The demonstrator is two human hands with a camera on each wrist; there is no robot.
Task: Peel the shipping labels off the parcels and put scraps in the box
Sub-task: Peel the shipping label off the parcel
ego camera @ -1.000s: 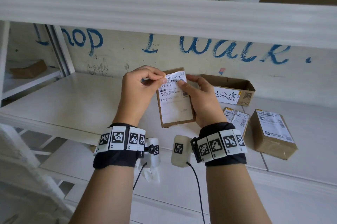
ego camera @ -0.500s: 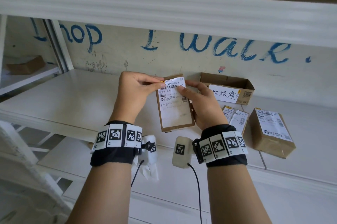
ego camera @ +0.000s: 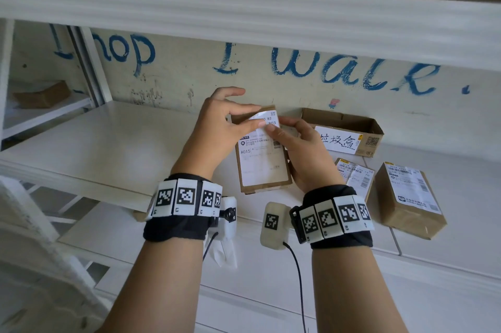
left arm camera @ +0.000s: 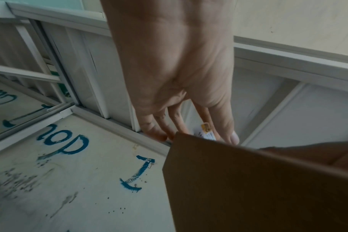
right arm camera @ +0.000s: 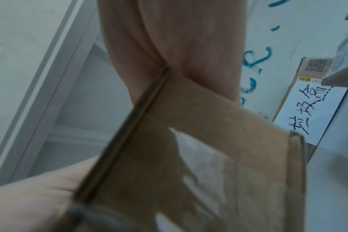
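I hold a flat brown parcel upright above the shelf, its white shipping label facing me. My right hand grips the parcel's right edge, thumb on the label's top. My left hand pinches the label's top edge between thumb and forefinger, with the other fingers raised. In the left wrist view the left hand reaches over the parcel's top edge. The right wrist view shows the parcel's brown back. The open cardboard scrap box stands just right of my hands.
Two more labelled parcels lie on the white shelf at the right, a flat one and a thicker one. A shelf beam runs overhead. The painted wall is close behind. Another carton sits far left.
My left thumb has slid right along the label's top edge toward my right thumb, and its other fingers have lifted and spread. The parcel stays in my right hand.
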